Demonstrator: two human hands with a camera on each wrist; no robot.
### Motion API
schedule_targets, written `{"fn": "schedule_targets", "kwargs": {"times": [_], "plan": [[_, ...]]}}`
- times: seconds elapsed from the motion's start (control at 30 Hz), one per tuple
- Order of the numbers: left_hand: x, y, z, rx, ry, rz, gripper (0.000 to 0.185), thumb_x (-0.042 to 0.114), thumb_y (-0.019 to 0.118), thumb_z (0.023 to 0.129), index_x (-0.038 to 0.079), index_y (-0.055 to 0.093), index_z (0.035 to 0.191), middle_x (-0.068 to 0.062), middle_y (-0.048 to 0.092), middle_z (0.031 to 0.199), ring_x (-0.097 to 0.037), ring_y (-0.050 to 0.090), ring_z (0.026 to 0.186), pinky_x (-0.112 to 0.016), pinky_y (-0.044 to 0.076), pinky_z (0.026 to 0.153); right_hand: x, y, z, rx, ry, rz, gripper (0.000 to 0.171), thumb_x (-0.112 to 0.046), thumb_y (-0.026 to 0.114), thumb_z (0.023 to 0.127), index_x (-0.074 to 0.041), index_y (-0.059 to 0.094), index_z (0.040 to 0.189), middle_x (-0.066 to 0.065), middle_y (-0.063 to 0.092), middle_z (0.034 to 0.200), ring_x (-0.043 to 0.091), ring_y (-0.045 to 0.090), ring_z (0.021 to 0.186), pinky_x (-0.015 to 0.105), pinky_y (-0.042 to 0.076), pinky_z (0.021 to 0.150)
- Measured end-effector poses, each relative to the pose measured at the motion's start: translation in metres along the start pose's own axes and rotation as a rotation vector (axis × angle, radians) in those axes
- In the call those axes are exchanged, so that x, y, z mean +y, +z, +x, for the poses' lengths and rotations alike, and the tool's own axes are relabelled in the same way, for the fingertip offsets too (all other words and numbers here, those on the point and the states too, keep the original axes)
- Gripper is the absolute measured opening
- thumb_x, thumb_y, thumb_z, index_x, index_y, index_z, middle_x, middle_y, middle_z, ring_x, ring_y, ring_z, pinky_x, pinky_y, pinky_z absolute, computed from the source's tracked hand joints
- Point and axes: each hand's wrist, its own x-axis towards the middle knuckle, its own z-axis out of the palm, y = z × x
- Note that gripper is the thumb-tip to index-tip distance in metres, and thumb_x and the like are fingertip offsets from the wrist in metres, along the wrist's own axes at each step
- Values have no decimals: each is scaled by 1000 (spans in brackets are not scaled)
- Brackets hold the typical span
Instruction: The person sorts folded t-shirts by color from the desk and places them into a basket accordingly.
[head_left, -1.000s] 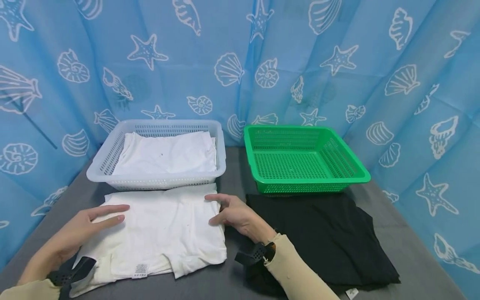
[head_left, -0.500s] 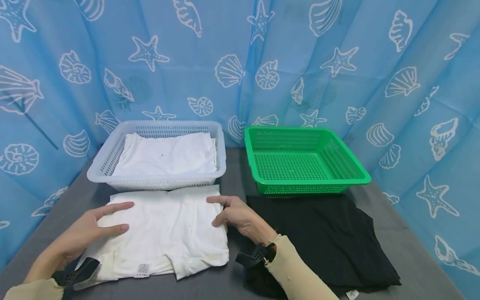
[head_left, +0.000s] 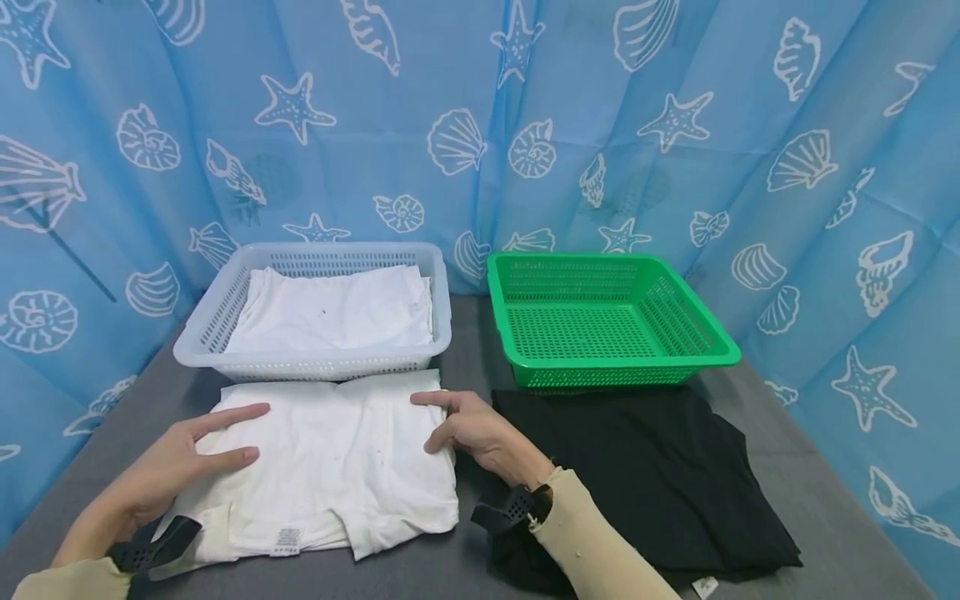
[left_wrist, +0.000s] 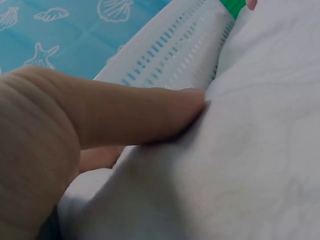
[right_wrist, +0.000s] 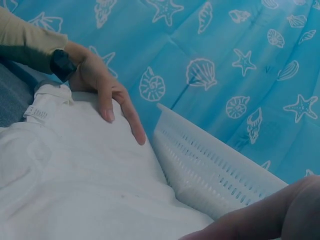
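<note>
A folded white shirt [head_left: 322,458] lies on the grey table in front of the white basket, a printed label [head_left: 287,540] showing at its near edge. My left hand [head_left: 165,471] rests on its left side, with thumb and index finger stretched out over the cloth. In the left wrist view the thumb [left_wrist: 145,115] presses into the fabric, which dips around it. At the opposite side, my right hand [head_left: 480,433] touches the shirt's right edge with straight index finger and thumb. The remaining fingers of both hands are mostly hidden in the head view.
Behind the shirt stands the white basket [head_left: 315,360] with folded white cloth [head_left: 333,308] inside. A green basket [head_left: 615,364] is at the back right. Folded black clothing [head_left: 645,483] lies before it, right beside my right forearm. A blue shell-patterned curtain [head_left: 480,125] closes off the back.
My left hand has shifted slightly to the right, and the shirt's left edge has moved inward with it. The right hand has barely moved.
</note>
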Motion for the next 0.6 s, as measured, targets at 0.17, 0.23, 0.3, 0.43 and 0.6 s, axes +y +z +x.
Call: {"fn": "schedule_targets", "kwargs": {"times": [0.17,0.23,0.3,0.43,0.6], "plan": [[3,1,-2,5,16,-12,70,34,73,90,9,44,149,-26,28,154,-52,12,140,-77,16,94,0,0,0,-20,4,23,71,20,67,65,-11,67,128,9,47,139,26,48,113,41,40,96],[4,1,-3,2,20,-14,70,34,73,90,11,44,149,-25,28,154,-51,12,140,-77,17,95,0,0,0,-21,4,22,71,20,66,64,-11,67,128,10,46,140,26,48,114,43,39,98],[5,1,-3,-2,24,-14,70,34,73,91,11,44,150,-24,27,154,-51,12,140,-76,18,94,0,0,0,-16,-6,16,71,20,66,64,-11,67,128,10,43,143,27,45,119,47,34,104],[6,2,-3,-7,19,-14,70,34,72,91,11,42,150,-25,25,155,-52,12,140,-76,19,95,-1,0,0,-10,-14,16,69,20,65,65,-10,67,127,11,40,146,27,38,128,52,24,111],[7,1,-3,-3,49,-23,69,32,73,91,12,43,150,-24,28,155,-52,13,140,-77,20,94,-2,-1,-1,-11,-5,27,69,20,65,65,-9,67,128,11,45,142,27,43,123,49,29,109]]}}
